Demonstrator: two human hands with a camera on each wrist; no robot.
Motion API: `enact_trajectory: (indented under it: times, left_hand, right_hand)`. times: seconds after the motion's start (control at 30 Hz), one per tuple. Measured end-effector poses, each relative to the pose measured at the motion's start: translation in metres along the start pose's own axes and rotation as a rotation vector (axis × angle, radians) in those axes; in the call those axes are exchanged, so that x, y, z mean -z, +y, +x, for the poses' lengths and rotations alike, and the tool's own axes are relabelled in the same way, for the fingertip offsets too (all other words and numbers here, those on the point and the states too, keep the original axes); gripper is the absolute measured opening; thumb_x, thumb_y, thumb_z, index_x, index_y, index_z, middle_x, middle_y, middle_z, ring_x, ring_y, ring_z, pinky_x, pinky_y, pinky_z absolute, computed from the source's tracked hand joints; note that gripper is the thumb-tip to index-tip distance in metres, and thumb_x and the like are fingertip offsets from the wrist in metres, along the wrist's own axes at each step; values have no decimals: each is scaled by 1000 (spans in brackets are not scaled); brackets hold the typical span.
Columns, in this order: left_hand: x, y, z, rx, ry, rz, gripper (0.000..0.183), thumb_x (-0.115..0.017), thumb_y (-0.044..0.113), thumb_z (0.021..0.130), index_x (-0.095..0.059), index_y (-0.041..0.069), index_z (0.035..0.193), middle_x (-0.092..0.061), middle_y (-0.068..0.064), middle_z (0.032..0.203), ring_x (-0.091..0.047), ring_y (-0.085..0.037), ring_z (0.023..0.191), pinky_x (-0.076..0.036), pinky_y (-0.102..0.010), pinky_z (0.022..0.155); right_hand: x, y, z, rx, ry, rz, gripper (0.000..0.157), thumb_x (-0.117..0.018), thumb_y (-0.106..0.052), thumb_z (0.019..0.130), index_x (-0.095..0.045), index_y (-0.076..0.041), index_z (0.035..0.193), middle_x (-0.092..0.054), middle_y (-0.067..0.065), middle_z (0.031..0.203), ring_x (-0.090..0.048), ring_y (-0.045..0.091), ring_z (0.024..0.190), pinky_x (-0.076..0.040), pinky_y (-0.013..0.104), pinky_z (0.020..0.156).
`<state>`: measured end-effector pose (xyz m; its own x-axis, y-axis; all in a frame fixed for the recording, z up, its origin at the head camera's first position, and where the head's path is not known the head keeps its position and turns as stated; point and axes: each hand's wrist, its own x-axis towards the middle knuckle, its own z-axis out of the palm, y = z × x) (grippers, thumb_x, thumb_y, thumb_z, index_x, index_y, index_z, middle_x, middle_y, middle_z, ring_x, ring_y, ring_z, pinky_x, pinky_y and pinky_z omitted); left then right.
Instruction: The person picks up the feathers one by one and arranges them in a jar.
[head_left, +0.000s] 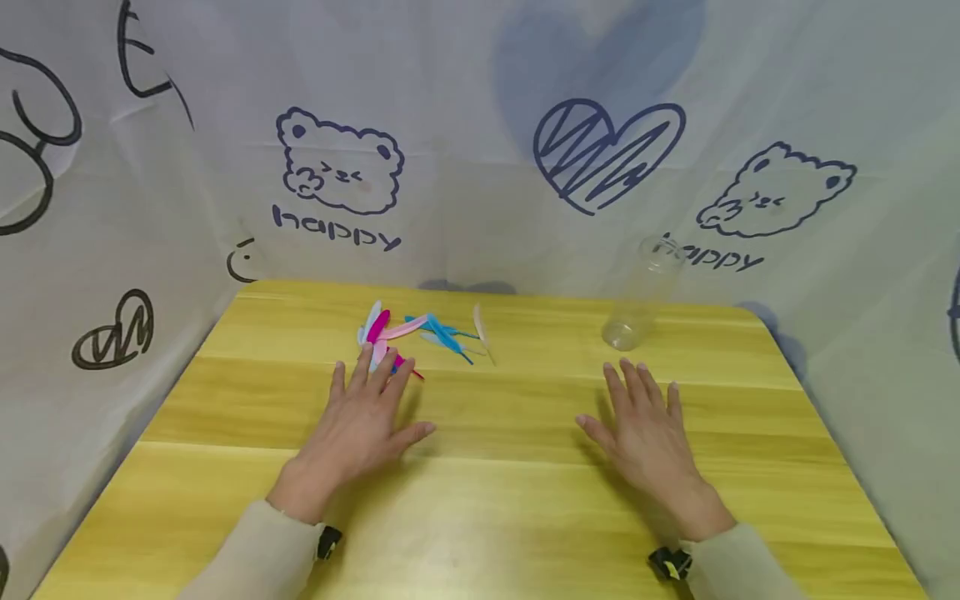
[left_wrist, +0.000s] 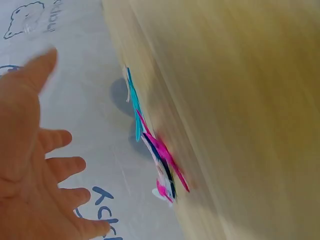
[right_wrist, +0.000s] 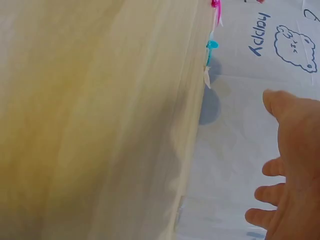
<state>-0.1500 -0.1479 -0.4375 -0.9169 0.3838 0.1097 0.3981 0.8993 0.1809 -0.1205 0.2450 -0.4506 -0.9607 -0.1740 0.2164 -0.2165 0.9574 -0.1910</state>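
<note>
My left hand (head_left: pixel 358 429) is spread above the wooden table with nothing in it, its fingertips in front of a small heap of colored feathers (head_left: pixel 378 327). The feathers are white, magenta, pink and blue; in the left wrist view the magenta feather (left_wrist: pixel 165 151) lies across the others. To the right of the heap are blue feathers (head_left: pixel 444 333) and a cream feather (head_left: pixel 481 325). My right hand (head_left: pixel 648 446), also spread and holding nothing, is over the table just short of a tall clear plastic or glass bottle (head_left: pixel 633 300), which stands upright.
The yellow wood-grain table (head_left: pixel 480 517) ends at a white cloth (head_left: pixel 465 200) printed with bears, hearts and the word happy. Cloth also hangs at the left and right sides. Black bands (head_left: pixel 670 564) sit at both wrists beside pale sleeves (head_left: pixel 258 550).
</note>
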Motion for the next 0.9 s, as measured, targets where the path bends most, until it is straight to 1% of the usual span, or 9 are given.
enact_trajectory:
  times: [0.1,0.17,0.23,0.3,0.4,0.53,0.77,0.83,0.9]
  left_hand:
    - [-3,4,-1,-1,76,-63,79,-68,53,99,-46,4,157,-45,-23,161,-27,-49,156,-19,-69,124]
    - [-6,9,-1,-13,118,-96,71,-70,45,100,-51,1,152,-51,-23,156,-33,-48,153,-24,-65,124]
    - [-10,16,0,-41,139,-119,66,-71,41,100,-54,0,149,-54,-23,153,-37,-48,151,-28,-63,123]
    - [-14,25,3,-85,140,-127,64,-71,39,100,-55,0,148,-54,-23,152,-38,-49,151,-30,-64,122]
    - [-21,39,11,-160,119,-129,64,-72,40,100,-55,1,148,-54,-24,152,-37,-50,151,-32,-65,121]
    - [-30,58,25,-228,63,-159,69,-71,42,101,-50,0,151,-51,-25,154,-35,-50,152,-31,-64,121]
    - [-36,91,51,-288,-10,-290,78,-71,42,101,-40,-1,158,-43,-24,161,-29,-47,156,-26,-58,126]
    - [-39,100,57,-303,-34,-307,81,-70,44,101,-37,0,160,-41,-23,163,-27,-46,157,-24,-58,127]
    - [-42,110,61,-319,-59,-296,84,-68,48,101,-34,2,162,-38,-21,165,-25,-45,158,-23,-58,127]
  right_hand:
    - [-3,0,-2,-1,60,63,80,-67,-46,102,-39,3,159,-38,29,163,-35,51,150,-22,76,117]
    - [-6,0,-3,-3,103,107,77,-71,-40,101,-41,6,156,-41,31,159,-40,52,146,-26,74,117]
    - [-9,2,-4,-14,145,143,75,-72,-35,100,-42,8,154,-44,32,156,-43,53,143,-30,72,117]
    - [-12,6,-3,-33,175,169,74,-73,-33,101,-42,9,153,-45,33,155,-44,54,142,-33,70,116]
    - [-14,13,-1,-72,205,201,75,-72,-33,101,-40,10,154,-45,34,155,-45,54,141,-36,68,115]
    - [-12,24,9,-137,230,256,79,-69,-35,103,-33,10,157,-42,34,157,-42,53,143,-36,67,115]
    - [4,45,45,-259,299,354,86,-70,-39,102,-28,9,160,-35,35,161,-36,53,148,-32,65,119]
    - [10,50,55,-280,312,378,87,-70,-40,102,-26,8,160,-34,34,162,-35,52,149,-31,64,120]
    - [15,56,64,-306,313,383,89,-69,-42,102,-24,7,161,-32,33,164,-33,51,151,-30,64,121]
